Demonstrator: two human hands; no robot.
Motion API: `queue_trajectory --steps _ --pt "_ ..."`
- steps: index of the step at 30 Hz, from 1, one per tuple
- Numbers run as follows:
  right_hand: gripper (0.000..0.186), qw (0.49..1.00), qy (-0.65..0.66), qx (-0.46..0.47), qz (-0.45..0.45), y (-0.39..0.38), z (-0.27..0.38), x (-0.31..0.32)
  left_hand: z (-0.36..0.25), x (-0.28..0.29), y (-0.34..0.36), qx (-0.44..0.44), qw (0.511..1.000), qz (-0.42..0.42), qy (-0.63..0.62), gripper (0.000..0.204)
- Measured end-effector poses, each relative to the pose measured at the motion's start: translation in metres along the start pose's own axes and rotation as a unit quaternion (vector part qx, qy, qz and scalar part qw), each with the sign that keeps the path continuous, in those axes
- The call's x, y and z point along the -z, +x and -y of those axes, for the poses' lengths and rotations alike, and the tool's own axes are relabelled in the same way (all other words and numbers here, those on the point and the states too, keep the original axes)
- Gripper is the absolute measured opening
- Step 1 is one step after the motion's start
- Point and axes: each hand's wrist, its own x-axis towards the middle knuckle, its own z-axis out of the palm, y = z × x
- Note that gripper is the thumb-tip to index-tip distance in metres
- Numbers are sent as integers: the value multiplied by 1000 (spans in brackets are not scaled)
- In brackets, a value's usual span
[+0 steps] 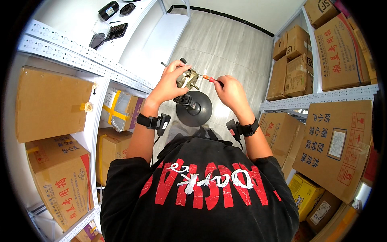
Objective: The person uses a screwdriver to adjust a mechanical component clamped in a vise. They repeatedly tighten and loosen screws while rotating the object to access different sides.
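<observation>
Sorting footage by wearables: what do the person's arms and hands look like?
Left hand and right hand: bare, no gloves. Each wrist: black strap with a boxy black module on its inner side; a thin dark cable runs from each module. Short black sleeves, forearms uncovered. Small pale mark on the left module.

- black tee (201, 220), kinda washed-out looking, loose short sleeves (125, 172)
- huge cracked red block letters (233, 199) across it, white brushy script (192, 183) slapped over the top
- tiny red tab (277, 196) off to the side
- left hand (167, 85) and right hand (234, 93) both bare
- black wrist straps (248, 128), chunky black boxes (163, 124) attached, thin dark cables (157, 140) trailing off
</observation>
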Motion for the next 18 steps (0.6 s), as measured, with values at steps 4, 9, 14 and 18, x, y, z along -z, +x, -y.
queue_trajectory --steps 4,9,14,18 --pt "21 999 32 4 -7 0 1 4 3 -1 0 -4 1000 -4 8 76" --pt "18 999 33 -42 7 -2 13 2 4 -1 0 -10 1000 -7 15 76" --pt "23 1000 17 -20 12 -3 1 -3 4 0 0 -12 1000 -5 5 76" --pt "25 997 63 -41 15 -3 7 2 5 -2 -2 -12 1000 -8 10 76"
